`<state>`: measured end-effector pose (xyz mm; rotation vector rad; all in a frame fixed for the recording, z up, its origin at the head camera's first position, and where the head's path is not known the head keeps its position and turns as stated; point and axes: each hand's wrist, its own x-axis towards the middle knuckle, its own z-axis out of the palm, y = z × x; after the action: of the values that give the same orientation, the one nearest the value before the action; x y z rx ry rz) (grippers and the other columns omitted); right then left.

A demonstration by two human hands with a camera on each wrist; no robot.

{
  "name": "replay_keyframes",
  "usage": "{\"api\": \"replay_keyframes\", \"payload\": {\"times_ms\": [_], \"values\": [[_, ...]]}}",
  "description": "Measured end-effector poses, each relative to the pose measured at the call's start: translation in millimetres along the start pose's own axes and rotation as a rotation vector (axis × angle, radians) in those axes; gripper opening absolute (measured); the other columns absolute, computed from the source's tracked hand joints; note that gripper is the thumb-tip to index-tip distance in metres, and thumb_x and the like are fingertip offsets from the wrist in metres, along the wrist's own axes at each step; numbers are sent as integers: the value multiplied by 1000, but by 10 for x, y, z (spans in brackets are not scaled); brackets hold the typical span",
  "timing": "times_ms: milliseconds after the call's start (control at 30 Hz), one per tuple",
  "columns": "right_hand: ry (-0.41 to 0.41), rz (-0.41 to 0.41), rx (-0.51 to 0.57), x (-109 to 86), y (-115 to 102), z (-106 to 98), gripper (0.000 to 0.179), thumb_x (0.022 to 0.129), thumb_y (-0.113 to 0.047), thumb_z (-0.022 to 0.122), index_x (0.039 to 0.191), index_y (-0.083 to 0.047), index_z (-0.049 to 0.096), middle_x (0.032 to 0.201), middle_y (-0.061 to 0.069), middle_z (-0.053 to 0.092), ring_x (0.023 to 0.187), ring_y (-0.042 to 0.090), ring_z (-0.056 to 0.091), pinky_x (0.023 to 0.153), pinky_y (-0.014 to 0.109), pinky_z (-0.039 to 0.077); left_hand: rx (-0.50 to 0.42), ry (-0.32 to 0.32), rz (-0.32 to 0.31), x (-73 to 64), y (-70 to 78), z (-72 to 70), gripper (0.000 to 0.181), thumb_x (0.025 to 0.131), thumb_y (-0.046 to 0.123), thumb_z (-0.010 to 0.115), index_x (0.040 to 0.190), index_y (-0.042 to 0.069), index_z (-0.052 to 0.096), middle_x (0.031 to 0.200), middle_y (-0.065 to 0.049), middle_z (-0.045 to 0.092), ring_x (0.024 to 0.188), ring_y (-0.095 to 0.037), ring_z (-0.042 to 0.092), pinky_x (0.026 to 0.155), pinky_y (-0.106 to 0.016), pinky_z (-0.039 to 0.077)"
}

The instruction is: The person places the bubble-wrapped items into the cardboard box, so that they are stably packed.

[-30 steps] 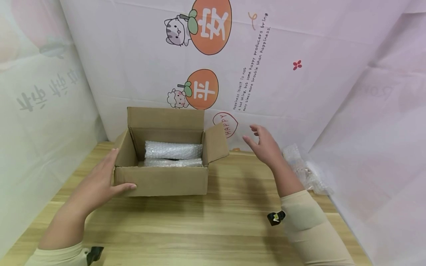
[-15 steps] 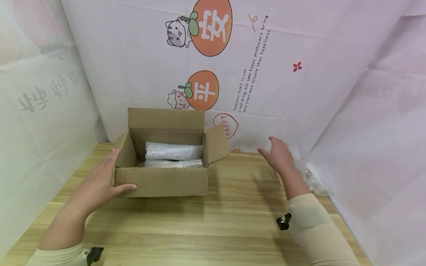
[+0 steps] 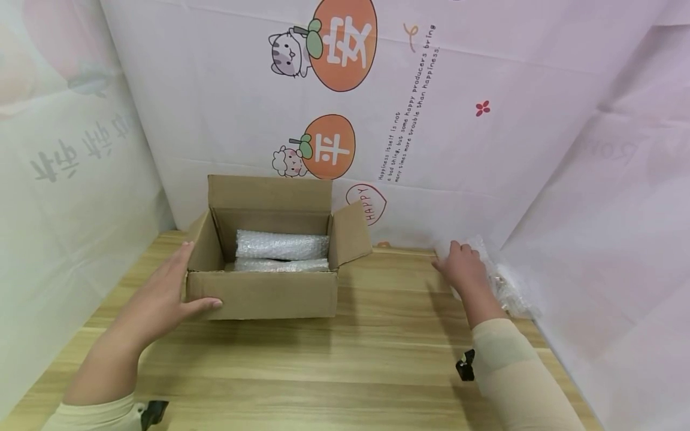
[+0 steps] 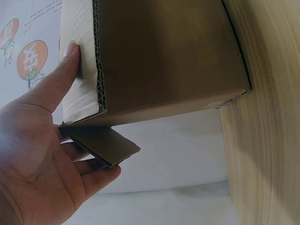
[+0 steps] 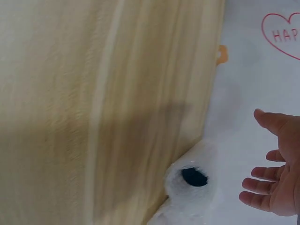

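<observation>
An opened cardboard box (image 3: pixel 264 294) stands on the table with its flaps up or folded out. Inside lie two bubble-wrapped bundles (image 3: pixel 283 245) side by side. At the box's near left corner, my left hand (image 3: pixel 153 302) grips the flaps, thumb (image 4: pixel 63 77) on the front flap and fingers behind the side flap (image 4: pixel 105 143). My right hand (image 3: pixel 465 272) hovers over more bubble-wrapped items (image 3: pixel 509 290) by the right wall. In the right wrist view its fingers are spread and hold nothing, beside a bubble-wrapped roll (image 5: pixel 187 197) with a dark round end.
White printed sheets (image 3: pixel 447 143) hang behind the wooden table (image 3: pixel 334 377) and along both sides. A side flap (image 3: pixel 351 233) sticks out from the box's right end. Bare wood lies between the box and the right-hand bundles.
My right hand has moved right and downward, from beside the back sheet to over the bubble-wrapped items. The left hand and the box have stayed put.
</observation>
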<state>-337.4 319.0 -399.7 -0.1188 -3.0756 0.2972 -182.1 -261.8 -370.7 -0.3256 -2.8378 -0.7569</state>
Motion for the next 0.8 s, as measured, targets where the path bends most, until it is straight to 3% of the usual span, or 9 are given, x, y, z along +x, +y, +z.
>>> {"api": "replay_keyframes", "payload": {"times_ms": [333,600,800], "values": [[-62,26,-76,-14,116,145,81,93,-43,64,140,13,30,130,41,37,120,60,36,91,68,43,-3,-15,-11,7,7,-5,126,76,68,70,158,11,-6,164,-21,-1,146,-51,13,112,-71,18],[-119,62,-79,-18,200,205,75,93,-39,65,137,13,34,129,43,37,120,61,34,90,70,42,3,-29,-25,7,4,-11,126,75,68,70,158,12,-6,164,-20,-1,147,-49,12,114,-69,18],[-90,61,-82,-24,263,257,66,91,-32,67,132,12,41,125,42,43,116,60,40,86,68,45,-2,-18,-9,7,-1,-4,125,76,68,70,158,11,-6,164,-20,-1,146,-50,12,113,-70,17]]}}
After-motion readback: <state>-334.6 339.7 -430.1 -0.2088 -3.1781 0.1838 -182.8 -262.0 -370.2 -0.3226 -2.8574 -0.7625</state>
